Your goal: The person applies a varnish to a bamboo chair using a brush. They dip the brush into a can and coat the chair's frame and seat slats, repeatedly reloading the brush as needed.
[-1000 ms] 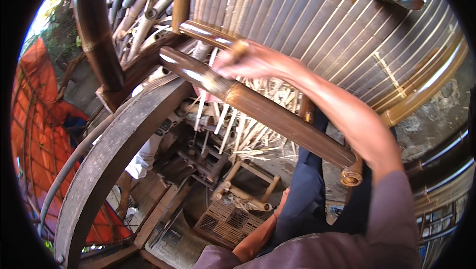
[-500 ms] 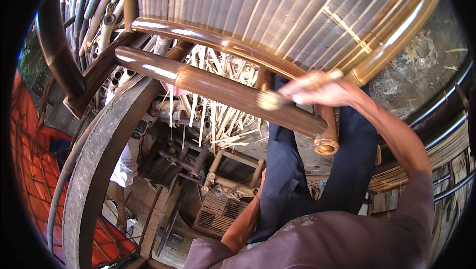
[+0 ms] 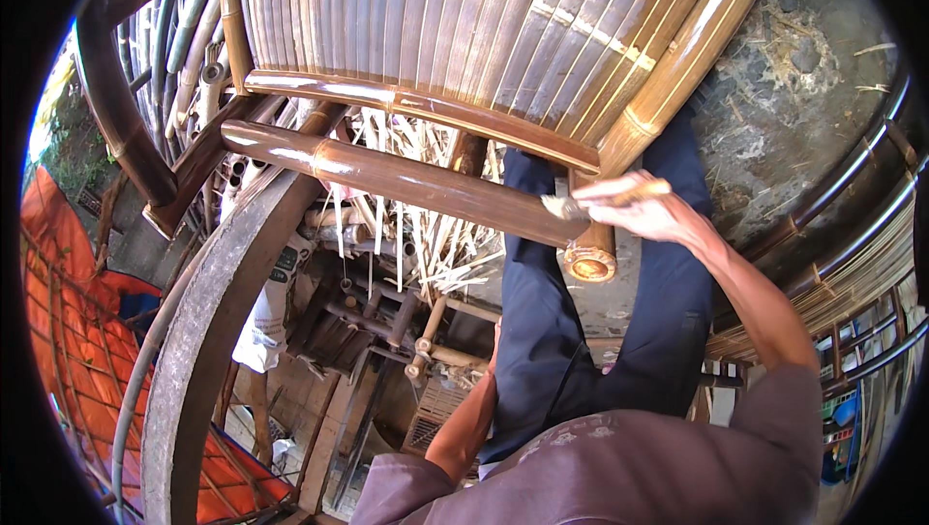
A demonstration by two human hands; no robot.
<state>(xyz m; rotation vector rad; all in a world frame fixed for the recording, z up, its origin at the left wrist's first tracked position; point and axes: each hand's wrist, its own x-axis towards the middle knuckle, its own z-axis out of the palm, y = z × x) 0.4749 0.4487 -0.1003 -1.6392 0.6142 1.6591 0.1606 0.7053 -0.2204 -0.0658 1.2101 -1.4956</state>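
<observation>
Your right hand (image 3: 629,208) grasps a brush (image 3: 558,207) at the near right end of a glossy brown bamboo pole (image 3: 426,181).
Your right fingers are closed around the wooden handle, bristles against the pole, which runs just below a slatted bamboo panel (image 3: 406,31); your left hand (image 3: 497,339) is mostly hidden beside your leg (image 3: 542,331), its fingers impossible to tell. Pale print marks your shirt (image 3: 619,472), and a white sack (image 3: 259,331) at left bears dark print, both too small to read.
</observation>
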